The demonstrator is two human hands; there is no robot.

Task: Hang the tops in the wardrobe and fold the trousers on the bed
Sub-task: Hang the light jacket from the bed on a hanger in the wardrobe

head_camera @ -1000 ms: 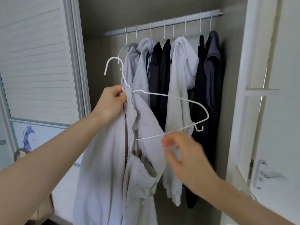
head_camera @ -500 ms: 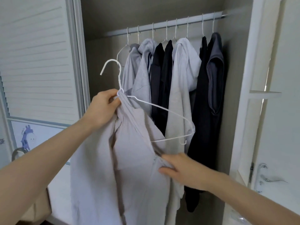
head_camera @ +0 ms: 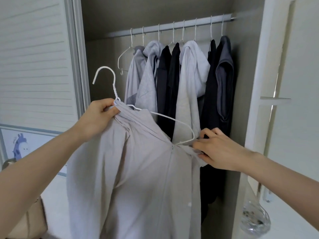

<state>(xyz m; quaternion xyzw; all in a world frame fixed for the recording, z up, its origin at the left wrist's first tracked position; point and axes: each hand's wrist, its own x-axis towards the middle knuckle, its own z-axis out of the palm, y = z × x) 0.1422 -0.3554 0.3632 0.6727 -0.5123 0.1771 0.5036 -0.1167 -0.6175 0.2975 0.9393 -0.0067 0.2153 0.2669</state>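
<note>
While half-hangered, pale grey zip top (head_camera: pixel 131 169), creased.

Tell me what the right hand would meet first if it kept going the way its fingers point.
Probably the white hanger's right end, then the pale zip top that the right hand pinches; depth is unclear.

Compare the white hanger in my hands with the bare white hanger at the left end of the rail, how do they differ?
The held hanger is off the rail, tilted, its hook free in the air; the bare hanger hangs upright from the rail. The held hanger carries a light grey zip top, gripped by the left hand and the right hand; the bare hanger carries nothing. Both are thin white wire.
</note>
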